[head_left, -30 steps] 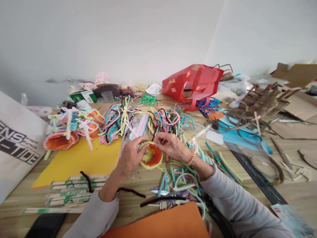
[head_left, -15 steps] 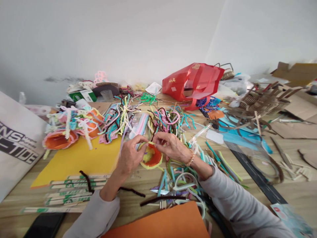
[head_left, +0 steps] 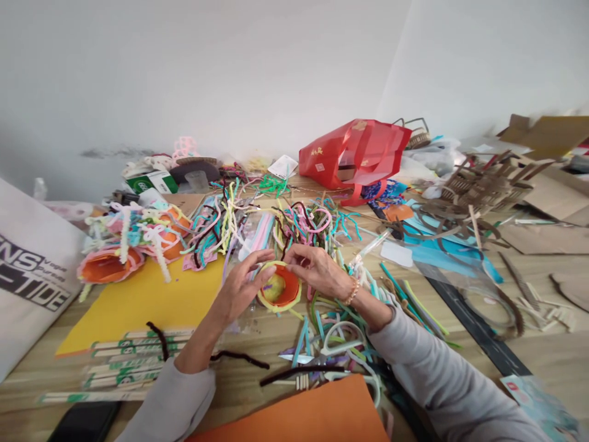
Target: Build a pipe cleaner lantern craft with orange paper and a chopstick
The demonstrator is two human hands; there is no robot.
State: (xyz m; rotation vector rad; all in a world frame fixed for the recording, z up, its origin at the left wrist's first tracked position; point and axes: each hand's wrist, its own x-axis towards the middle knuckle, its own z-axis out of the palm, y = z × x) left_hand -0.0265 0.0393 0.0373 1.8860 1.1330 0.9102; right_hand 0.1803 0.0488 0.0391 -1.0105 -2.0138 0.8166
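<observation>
Between my hands is a small orange paper cup (head_left: pixel 291 288), its rim edged with yellow pipe cleaner and something yellow and fuzzy inside. My right hand (head_left: pixel 317 270) pinches the cup's far right rim with thumb and forefinger. On the left side, my left hand (head_left: pixel 242 285) has its fingers stretched and parted, the thumb beside the rim. Behind the cup lie heaps of coloured pipe cleaners (head_left: pixel 306 224). Nearer me, white-handled scissors (head_left: pixel 343 337) rest among cut pieces. A dark brown pipe cleaner (head_left: pixel 242 356) lies by my left wrist.
Decorated orange cups (head_left: pixel 110 265) stand at the left behind a yellow sheet (head_left: pixel 151 301). Wrapped chopsticks (head_left: pixel 129 368) and a black phone (head_left: pixel 85 422) lie front left. An orange sheet (head_left: pixel 299 414) is nearest me. At the back are a red bag (head_left: pixel 326 156) and brown woven pieces (head_left: pixel 488 187).
My left fingers have parted and drawn back from the rim, showing more of the cup's inside. The right hand keeps its pinch. The view has shifted slightly.
</observation>
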